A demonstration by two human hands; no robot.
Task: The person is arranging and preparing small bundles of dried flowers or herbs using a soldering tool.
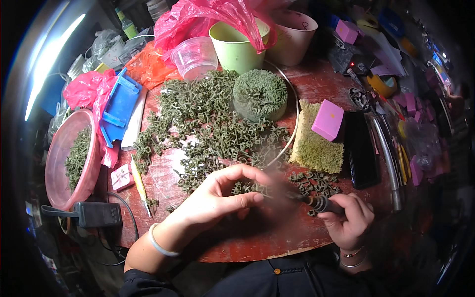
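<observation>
My right hand (350, 219) grips a dark-handled pen-like tool (326, 205) at the table's front right. Its tip points left into a blurred patch, so the working end is unclear. My left hand (226, 196) is curled above the table, thumb and forefinger bent towards that tip. Whether a small piece sits between those fingertips is hidden by the blur. Beyond it spreads a heap of small dark green stemmed pieces (207, 130), each with a squarish open head. A smaller group of green pieces (315, 183) lies near the tool.
A round green block (261, 92) stands behind the heap. To the right are a yellow-green sponge (315, 148), a pink block (328, 120) and a black phone (360, 148). At left are a pink bowl (55, 167), a yellow-handled knife (138, 178) and a corded black device (98, 214).
</observation>
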